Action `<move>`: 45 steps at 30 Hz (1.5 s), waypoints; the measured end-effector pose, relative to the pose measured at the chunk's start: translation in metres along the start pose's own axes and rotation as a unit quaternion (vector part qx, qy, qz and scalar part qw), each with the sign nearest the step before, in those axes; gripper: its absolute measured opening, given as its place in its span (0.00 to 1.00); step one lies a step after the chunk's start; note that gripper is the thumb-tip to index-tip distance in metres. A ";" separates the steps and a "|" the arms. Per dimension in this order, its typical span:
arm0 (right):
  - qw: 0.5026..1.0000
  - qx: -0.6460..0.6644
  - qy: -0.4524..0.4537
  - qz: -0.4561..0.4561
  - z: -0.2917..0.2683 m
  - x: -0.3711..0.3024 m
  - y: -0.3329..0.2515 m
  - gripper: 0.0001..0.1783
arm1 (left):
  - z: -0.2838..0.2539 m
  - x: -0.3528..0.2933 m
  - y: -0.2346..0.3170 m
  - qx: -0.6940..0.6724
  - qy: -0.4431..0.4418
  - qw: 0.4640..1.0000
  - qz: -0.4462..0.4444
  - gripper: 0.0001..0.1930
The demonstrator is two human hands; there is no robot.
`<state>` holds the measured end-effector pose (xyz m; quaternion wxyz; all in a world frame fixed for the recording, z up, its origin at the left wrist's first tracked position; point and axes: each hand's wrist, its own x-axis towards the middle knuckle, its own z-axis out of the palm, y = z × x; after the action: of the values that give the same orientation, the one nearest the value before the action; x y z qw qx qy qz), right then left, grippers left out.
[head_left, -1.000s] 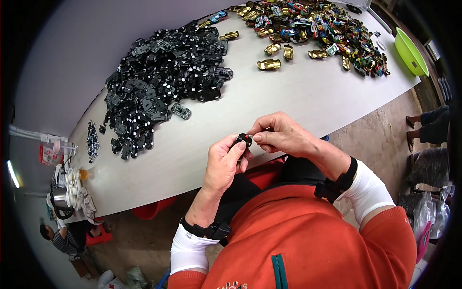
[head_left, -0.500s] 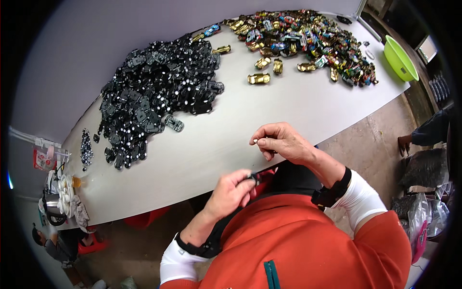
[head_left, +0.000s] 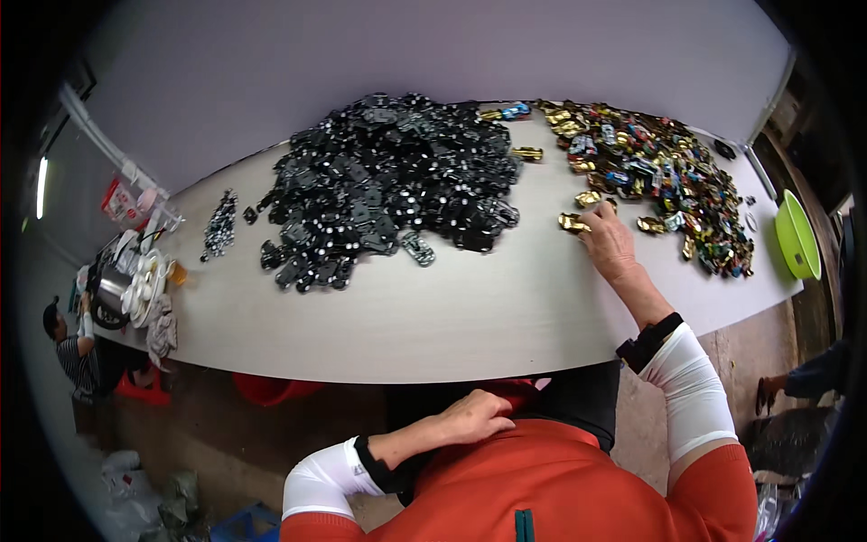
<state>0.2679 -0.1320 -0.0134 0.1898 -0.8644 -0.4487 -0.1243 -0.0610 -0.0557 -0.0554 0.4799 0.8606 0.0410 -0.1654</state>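
Observation:
My right hand (head_left: 611,244) reaches over the table with its fingers bent down round a small gold toy car (head_left: 611,203), mostly covered by the fingertips. Another gold toy car (head_left: 572,222) lies just left of those fingers, and one more (head_left: 588,198) a little beyond. Down by my lap, below the table's front edge, my left hand (head_left: 476,416) has its fingers curled in. Whatever it holds is hidden from this view. A big heap of black toy car bases (head_left: 388,172) with light wheel spots covers the back middle of the table.
Gold and coloured toy car bodies (head_left: 659,172) are piled at the back right, beside a green basin (head_left: 795,237). A grey car (head_left: 418,248) lies before the black heap. Small parts (head_left: 220,226) and dishes (head_left: 144,289) are left. Another person (head_left: 77,357) sits far left.
My right hand has gone from the near edge out to the gold cars. My left hand has dropped toward my lap, and the dark piece in it no longer shows. The view has shifted.

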 end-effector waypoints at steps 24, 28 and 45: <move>0.851 0.376 -0.314 0.188 -0.039 0.004 0.015 0.17 | -0.182 0.055 -0.045 0.097 0.469 0.853 -0.205 0.14; 0.947 0.215 -0.218 0.101 -0.032 0.001 0.027 0.19 | -0.184 0.051 -0.052 0.143 0.443 0.863 -0.196 0.17; 0.982 0.154 -0.105 0.009 -0.037 -0.012 -0.009 0.15 | -0.155 0.029 -0.041 -0.137 0.487 0.859 -0.083 0.11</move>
<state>0.2525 -0.1521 0.0173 0.2738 -0.8370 -0.4721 0.0395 -0.0051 0.0939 -0.0226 0.4968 0.7503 0.3625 0.2428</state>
